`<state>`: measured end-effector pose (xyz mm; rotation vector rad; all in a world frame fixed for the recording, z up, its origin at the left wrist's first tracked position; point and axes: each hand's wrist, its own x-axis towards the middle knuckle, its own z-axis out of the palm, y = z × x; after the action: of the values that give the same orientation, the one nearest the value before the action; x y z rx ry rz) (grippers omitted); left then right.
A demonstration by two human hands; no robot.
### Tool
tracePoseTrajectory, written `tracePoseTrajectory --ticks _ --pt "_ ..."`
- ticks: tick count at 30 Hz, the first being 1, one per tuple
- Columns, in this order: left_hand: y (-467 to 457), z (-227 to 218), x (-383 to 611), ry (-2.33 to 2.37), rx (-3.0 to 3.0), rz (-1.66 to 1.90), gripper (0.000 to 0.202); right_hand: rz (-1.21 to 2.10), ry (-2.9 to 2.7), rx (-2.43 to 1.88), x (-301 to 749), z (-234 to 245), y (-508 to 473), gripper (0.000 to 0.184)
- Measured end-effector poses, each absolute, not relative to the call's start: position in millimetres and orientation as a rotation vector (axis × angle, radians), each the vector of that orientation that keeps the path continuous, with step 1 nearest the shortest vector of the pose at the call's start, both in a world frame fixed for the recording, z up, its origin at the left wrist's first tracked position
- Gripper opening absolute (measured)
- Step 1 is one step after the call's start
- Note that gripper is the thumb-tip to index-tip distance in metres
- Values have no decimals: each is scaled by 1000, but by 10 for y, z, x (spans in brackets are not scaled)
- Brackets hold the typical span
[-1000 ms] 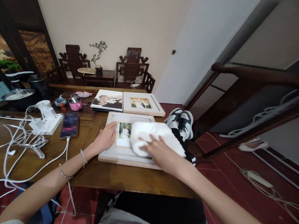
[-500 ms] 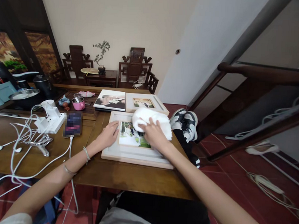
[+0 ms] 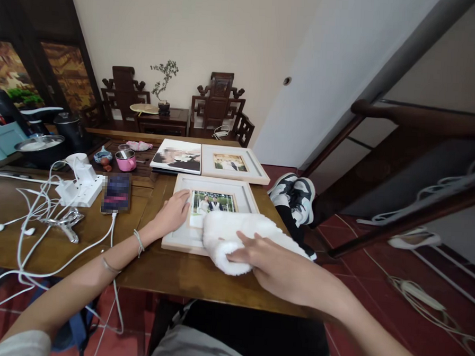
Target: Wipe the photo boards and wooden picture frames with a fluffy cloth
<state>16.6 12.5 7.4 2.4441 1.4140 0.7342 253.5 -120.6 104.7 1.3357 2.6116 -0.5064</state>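
Observation:
A light wooden picture frame [image 3: 180,240] with a wedding photo lies flat on the wooden table [image 3: 169,272]. My left hand [image 3: 174,212] rests on its left side, fingers stretched out flat. In my right hand [image 3: 257,253] is a fluffy white cloth [image 3: 235,228], folded thick and gripped between thumb and fingers. The cloth lies over the frame's near right part and hangs past its near edge, hiding the lower right of the photo.
Behind are a second picture frame [image 3: 257,171] and a photo album [image 3: 177,156]. Leftward lie a phone [image 3: 116,193], a power strip [image 3: 81,188], tangled white cables, a silver hair clip [image 3: 68,223] and a pink cup [image 3: 126,161]. Another person's shoes [image 3: 296,194] show beyond the right edge.
My right hand has drawn the white cloth toward me, from the frame's upper right to its near edge. More of the photo's top now shows. My left hand stays in place.

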Motion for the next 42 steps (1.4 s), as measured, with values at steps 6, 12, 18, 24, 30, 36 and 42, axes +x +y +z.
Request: tracePoseTrajectory --ticks 6,12,18,24,30,36,42 --pt "137 94 151 1385 2476 684 40 -146 2693 1586 2457 670 -584 69" --pt "114 97 146 1377 2489 649 43 162 2594 1795 2446 602 155 69" --pt "18 192 190 1422 2441 487 49 -9 2586 1595 2322 734 -443 71" --pt "19 178 190 1435 2438 498 48 -464 2672 1276 2280 1042 -1255 70" --pt "48 153 169 1414 2452 488 49 -143 2689 1496 2253 714 -609 73" --pt "53 189 162 1407 2463 472 49 191 2591 1703 2215 557 219 73" --pt "50 152 168 1413 2446 504 48 -101 2648 1416 2120 755 -324 76"
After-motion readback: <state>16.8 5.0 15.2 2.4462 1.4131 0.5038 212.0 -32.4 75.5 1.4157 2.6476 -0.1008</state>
